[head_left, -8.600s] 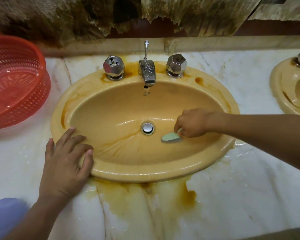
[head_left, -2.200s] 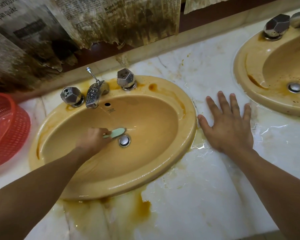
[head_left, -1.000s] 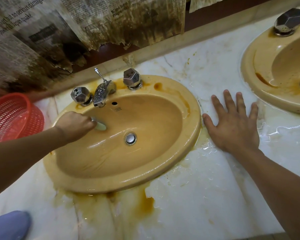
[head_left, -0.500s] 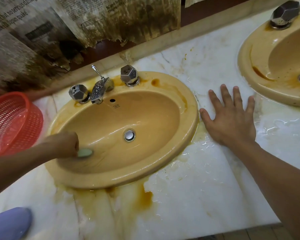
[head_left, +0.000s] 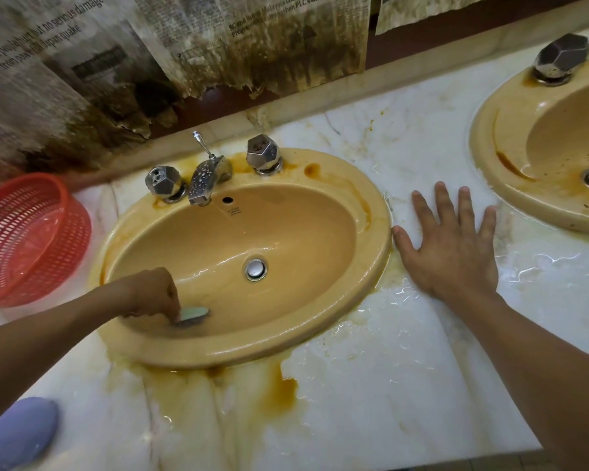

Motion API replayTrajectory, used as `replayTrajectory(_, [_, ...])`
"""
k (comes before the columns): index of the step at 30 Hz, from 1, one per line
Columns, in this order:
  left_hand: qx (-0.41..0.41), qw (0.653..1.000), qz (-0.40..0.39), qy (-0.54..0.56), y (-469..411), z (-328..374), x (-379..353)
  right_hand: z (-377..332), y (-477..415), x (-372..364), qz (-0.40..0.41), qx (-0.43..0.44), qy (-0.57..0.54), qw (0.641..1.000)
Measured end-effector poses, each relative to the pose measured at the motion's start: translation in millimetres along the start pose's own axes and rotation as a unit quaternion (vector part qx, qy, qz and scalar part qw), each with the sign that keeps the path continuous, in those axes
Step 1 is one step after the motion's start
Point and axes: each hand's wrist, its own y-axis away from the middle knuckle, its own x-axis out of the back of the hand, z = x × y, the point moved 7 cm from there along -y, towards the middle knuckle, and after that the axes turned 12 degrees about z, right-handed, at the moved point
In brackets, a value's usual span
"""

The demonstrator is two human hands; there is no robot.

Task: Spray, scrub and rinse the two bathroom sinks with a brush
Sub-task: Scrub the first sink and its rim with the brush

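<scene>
As I judge it, the person is in the middle of scrubbing the first sink [head_left: 320, 329], the tan oval basin in front of them. The left hand [head_left: 150, 294] is down on the near-left wall of the bowl, its fingers curled tightly round the handle of a small pale-green brush [head_left: 194, 313]. The head of the brush lies against the wet ceramic, a little apart from the drain [head_left: 255, 269]. The right hand [head_left: 453, 253] lies flat on the wet marble counter [head_left: 371, 419] between the two basins, fingers straight and spread apart, holding nothing. The bowl looks wet and rather even in colour, but orange-brown marks remain on the rim around the faucet [head_left: 206, 178] and its knobs, and a rusty run goes down the counter below the front edge. No water comes from the spout, so the rinsing seems to be left. The second sink [head_left: 483, 164], at the right, shows a brown streak and dark specks, so I think all its scrubbing is yet to do. That basin is cut off by the frame edge. The bristles are hidden under the brush head, the handle is inside the fist, no spray bottle is visible, and the bluish shape [head_left: 17, 433] in the lower left corner I cannot identify
</scene>
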Motion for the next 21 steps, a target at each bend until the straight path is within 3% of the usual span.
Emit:
replayTrajectory(2, [0.003,0.992,0.118,-0.052,-11,-6,6,0,0,0,0.002,0.002,0.003,1.000])
replayTrajectory(4, [-0.002,0.978,0.206,-0.033,-12,0,0,1,0,0,0.005,0.001,0.002,1.000])
replayTrajectory(8, [-0.052,0.985,0.106,0.124,-12,39,-41,1,0,-3,0.010,0.000,0.011,1.000])
replayTrajectory(10, [-0.054,0.986,0.130,0.094,-23,36,-30,1,-1,-3,0.011,0.002,0.014,1.000])
replayTrajectory(12, [-0.007,0.977,0.206,0.057,-32,22,-9,1,0,-3,0.011,0.002,0.013,1.000])
replayTrajectory(14, [0.021,0.965,0.245,0.091,-36,20,-3,2,0,-2,0.010,0.001,0.012,1.000])
replayTrajectory(18, [-0.024,0.971,0.161,0.173,-37,52,-23,1,-1,-1,0.015,0.001,0.005,1.000])
replayTrajectory(21, [0.002,0.962,0.182,0.203,-44,49,-8,1,-1,-2,0.011,0.002,0.011,1.000])
